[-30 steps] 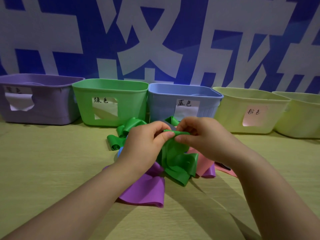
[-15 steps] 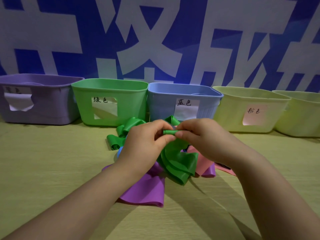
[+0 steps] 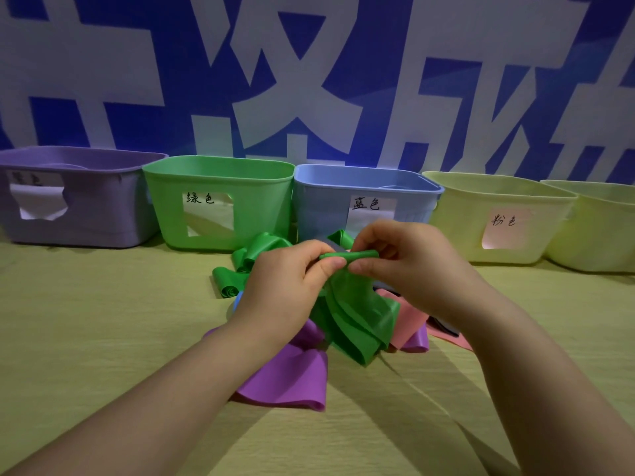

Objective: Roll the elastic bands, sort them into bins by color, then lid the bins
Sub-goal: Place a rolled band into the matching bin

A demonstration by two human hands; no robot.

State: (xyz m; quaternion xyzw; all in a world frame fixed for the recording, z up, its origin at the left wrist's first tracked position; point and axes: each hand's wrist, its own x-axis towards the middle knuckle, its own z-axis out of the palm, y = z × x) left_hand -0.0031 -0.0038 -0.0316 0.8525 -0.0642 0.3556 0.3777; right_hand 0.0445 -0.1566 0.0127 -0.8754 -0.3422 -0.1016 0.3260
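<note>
Yellow-green wood-grain surface (image 3: 86, 338), dimly lit, backed by a wall (image 3: 309, 63) of large white characters on blue.

Row at the foot of the wall, left to right: purple bin (image 3: 86, 214), green bin (image 3: 261, 207), blue bin (image 3: 323, 207), pale yellow bin (image 3: 457, 218), and a second pale yellow bin (image 3: 591, 235) cut by the right edge. The first four carry paper labels on their fronts.

Green band (image 3: 357, 310): held above the pile in front of the blue bin. Its top end is rolled into a short tight tube and the rest hangs loose.

Left hand (image 3: 285, 286): fingers (image 3: 326, 266) pinch the roll's left end.

Right hand (image 3: 412, 266): fingers (image 3: 364, 267) pinch its right end.

Pile beneath: purple band (image 3: 288, 379) nearest, pink band (image 3: 409, 321) to the right, and spare green bands (image 3: 261, 247) just before the green bin.
</note>
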